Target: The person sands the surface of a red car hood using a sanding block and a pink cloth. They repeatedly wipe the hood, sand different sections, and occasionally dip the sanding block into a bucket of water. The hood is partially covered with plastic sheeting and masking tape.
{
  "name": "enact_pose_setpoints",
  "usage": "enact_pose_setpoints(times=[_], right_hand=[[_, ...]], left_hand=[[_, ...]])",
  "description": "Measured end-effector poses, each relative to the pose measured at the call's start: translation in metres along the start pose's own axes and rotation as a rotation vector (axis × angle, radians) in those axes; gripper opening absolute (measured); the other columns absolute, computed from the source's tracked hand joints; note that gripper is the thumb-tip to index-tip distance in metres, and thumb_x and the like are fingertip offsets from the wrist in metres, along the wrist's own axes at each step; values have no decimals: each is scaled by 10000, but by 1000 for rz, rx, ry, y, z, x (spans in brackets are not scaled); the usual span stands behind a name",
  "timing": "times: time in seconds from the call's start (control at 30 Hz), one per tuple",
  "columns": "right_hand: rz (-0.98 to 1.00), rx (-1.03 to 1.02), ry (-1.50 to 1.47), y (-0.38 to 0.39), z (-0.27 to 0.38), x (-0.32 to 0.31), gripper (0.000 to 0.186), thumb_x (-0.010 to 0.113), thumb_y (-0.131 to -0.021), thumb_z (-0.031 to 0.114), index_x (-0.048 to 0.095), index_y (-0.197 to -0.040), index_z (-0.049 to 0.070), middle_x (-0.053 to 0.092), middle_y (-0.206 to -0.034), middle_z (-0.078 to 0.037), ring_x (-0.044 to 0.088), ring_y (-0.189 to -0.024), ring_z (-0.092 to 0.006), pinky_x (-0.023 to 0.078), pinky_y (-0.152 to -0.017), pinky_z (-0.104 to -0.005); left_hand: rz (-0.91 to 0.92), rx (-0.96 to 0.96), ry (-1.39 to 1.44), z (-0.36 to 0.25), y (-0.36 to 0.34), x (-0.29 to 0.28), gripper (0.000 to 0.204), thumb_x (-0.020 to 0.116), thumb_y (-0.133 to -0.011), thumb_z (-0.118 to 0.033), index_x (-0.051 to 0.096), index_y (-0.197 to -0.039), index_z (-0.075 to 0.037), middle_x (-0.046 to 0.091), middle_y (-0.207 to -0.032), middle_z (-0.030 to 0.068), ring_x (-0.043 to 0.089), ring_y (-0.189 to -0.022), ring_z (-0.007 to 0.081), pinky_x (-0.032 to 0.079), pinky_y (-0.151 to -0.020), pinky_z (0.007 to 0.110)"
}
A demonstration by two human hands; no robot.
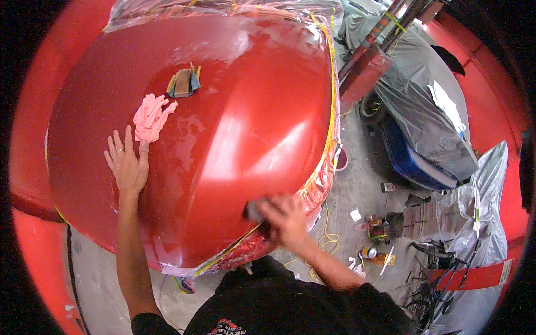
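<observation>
A glossy red car hood (268,111), wet in patches, spreads out in front of me. My left hand (127,164) rests flat on its left part with the fingers apart, just below a crumpled pink cloth (151,117). Near the hood's front right edge, my right hand (286,218) is smeared by motion. It grips a dark grey pad (254,211) against the paint; the pad's exact kind is unclear. Farther up the hood lies a brown block (182,83) with folded blue and yellowish sheets around it.
Yellow masking tape (330,111) and clear plastic film (223,9) border the hood. To the right stands a car under a grey cover (430,95), beside a red post (365,75). A yellow cord (329,239), cans and tools lie on the concrete floor.
</observation>
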State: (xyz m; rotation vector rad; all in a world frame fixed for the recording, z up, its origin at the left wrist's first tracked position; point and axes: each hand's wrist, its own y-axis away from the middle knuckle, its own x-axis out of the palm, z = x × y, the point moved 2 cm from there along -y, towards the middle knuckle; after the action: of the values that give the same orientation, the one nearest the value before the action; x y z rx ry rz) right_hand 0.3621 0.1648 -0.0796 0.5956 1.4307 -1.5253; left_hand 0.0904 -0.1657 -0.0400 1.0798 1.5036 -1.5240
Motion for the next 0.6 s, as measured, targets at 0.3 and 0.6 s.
enact_pose_setpoints(times=[0.3, 0.6], right_hand=[[-70, 79, -140, 5, -2, -31, 458, 641, -828, 192, 659, -1285, 186, 642, -1193, -106, 600, -1067, -332, 443, -929, -494], [-72, 295, 316, -193, -205, -51, 482, 628, -778, 102, 698, -1236, 233, 678, -1119, -92, 624, -999, -352, 510, -862, -476]], left_hand=[[39, 3, -5, -3, -3, -4, 681, 336, -1044, -573, 344, -1572, -141, 248, -1634, 220, 157, -1532, 386, 92, -1230, 563], [86, -35, 92, -11, -8, -8, 680, 339, -1044, -576, 347, -1570, -144, 229, -1637, 230, 149, -1534, 389, 90, -1232, 555]])
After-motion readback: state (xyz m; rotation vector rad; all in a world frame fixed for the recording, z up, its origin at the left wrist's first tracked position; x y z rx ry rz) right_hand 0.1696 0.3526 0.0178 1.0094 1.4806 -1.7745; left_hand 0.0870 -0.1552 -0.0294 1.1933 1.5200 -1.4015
